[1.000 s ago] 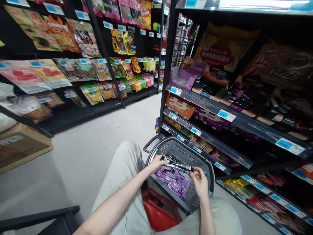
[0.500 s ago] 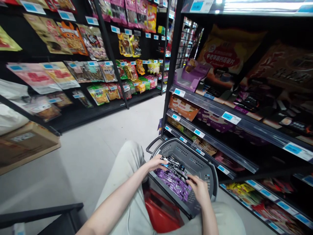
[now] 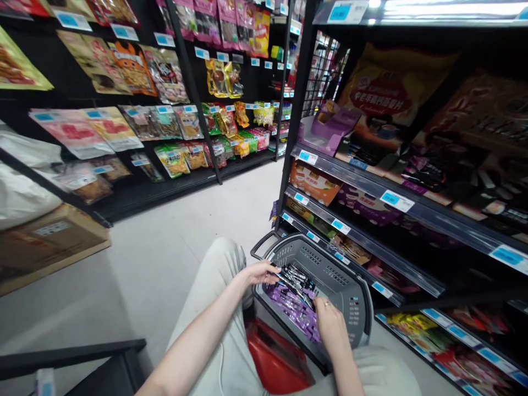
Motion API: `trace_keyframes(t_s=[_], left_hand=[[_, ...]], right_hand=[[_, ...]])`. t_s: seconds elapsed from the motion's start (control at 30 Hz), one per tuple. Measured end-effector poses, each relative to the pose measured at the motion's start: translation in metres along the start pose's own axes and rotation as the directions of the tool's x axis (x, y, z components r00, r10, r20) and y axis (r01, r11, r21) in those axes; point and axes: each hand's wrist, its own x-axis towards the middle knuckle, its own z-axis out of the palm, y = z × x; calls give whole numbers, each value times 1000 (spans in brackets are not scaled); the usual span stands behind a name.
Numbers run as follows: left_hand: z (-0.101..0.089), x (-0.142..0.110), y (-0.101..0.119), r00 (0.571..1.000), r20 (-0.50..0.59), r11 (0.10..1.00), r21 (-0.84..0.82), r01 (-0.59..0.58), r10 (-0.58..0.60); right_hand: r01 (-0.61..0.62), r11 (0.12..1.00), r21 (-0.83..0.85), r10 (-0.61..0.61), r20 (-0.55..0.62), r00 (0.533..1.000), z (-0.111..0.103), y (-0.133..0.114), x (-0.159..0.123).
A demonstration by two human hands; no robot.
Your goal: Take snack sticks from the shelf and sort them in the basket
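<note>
A grey shopping basket (image 3: 348,300) rests on my lap beside the shelves. Inside lie purple sachets (image 3: 291,309) and a bunch of black stick sachets (image 3: 297,278). My left hand (image 3: 260,272) is at the basket's left rim, fingers pinched on one end of the black sachets. My right hand (image 3: 328,320) reaches into the basket, fingers curled down onto the other end of the black sachets and the purple pile. A ring shows on one finger.
Black shelving (image 3: 371,203) with boxed goods and blue price tags stands at my right. Across the aisle, racks of snack bags (image 3: 173,121). A cardboard box (image 3: 45,242) sits on the floor at left. A red object (image 3: 276,357) lies under the basket.
The black sachets, held up above the basket between both hands a second ago, have come down into it. My right hand has sunk deeper among the packets. The view has shifted slightly left.
</note>
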Motion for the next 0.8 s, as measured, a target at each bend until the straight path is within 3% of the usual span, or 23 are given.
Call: trace_keyframes(t_s=[0.1, 0.33, 0.43, 0.53, 0.6, 0.67, 0.8], left_hand=[[0, -1, 0, 999, 36, 998, 60, -25, 23], [8, -2, -3, 946, 158, 944, 125, -304, 283], [12, -1, -5, 953, 122, 951, 100, -291, 279], [15, 2, -7, 961, 93, 960, 84, -267, 259], [17, 2, -7, 961, 98, 960, 76, -268, 260], [19, 2, -8, 956, 112, 958, 68, -278, 270], [21, 1, -9, 944, 165, 952, 67, -299, 285]], right_hand=[[-70, 995, 72, 69, 18, 997, 4, 3, 2], [-165, 882, 441, 210, -55, 976, 5, 11, 5], [-211, 714, 668, 348, -76, 935, 2, 14, 3], [-197, 424, 884, 487, -40, 873, 6, 14, 2], [-156, 285, 946, 517, -15, 856, 11, 13, 3], [-125, 217, 968, 516, -6, 856, 15, 13, 4], [-169, 171, 971, 573, 42, 818, 16, 14, 7]])
